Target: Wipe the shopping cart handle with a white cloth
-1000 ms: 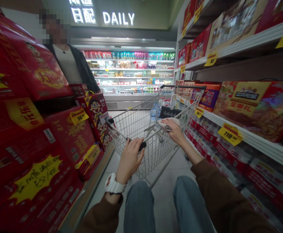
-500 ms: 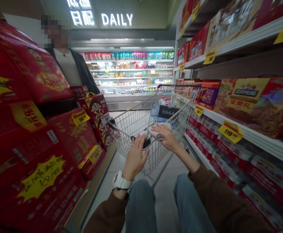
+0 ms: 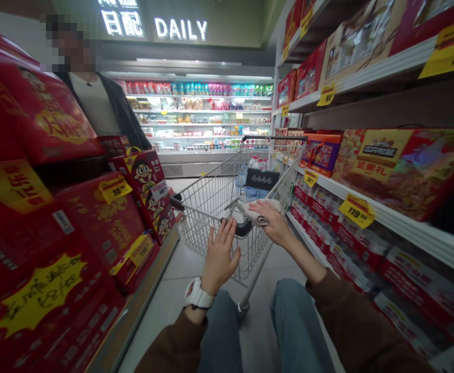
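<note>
A metal wire shopping cart (image 3: 207,181) stands before my knees, a corner pointing at me. My left hand (image 3: 221,254), with a white watch (image 3: 199,294) on the wrist, has its fingers stretched out at the dark corner bumper (image 3: 242,227); nothing is in it. Just right of that corner, my right hand (image 3: 271,223) presses a folded pale cloth (image 3: 260,215) onto the cart's top rim. Its fingers lie over the cloth, and the rim beneath is hidden. Inside the cart is a pack of water bottles (image 3: 251,191) with a black label panel (image 3: 263,179).
Red gift boxes (image 3: 71,233) are stacked along the left. On the right, shelves (image 3: 390,217) hold boxed goods and price tags. Behind the stacked boxes stands another person (image 3: 98,103). A lit refrigerated display (image 3: 199,119) spans the back wall.
My view has shifted a little to the right. My left fingers have drawn back toward me, baring more of the bumper. The cloth under my right hand has slid slightly away from the corner.
</note>
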`<state>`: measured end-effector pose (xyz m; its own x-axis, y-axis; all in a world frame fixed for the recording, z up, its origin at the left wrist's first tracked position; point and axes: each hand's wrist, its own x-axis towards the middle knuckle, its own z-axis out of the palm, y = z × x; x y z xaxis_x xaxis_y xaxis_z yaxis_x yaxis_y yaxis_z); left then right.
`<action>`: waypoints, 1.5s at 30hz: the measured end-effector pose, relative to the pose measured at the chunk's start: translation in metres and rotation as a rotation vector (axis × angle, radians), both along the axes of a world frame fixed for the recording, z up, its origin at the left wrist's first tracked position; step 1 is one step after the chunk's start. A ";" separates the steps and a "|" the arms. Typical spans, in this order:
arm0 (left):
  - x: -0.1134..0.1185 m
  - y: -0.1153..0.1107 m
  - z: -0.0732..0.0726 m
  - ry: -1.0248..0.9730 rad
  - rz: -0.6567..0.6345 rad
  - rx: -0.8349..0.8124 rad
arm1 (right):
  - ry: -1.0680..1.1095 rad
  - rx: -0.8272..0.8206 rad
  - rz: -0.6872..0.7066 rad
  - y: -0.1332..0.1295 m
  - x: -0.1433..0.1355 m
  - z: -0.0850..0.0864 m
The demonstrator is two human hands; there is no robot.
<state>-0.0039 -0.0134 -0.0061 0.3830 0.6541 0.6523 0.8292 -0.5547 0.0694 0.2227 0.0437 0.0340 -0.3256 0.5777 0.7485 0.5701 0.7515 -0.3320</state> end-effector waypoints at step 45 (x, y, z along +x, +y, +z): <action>0.037 0.063 0.033 -0.148 -0.054 -0.025 | -0.149 0.228 -0.491 -0.052 0.061 -0.030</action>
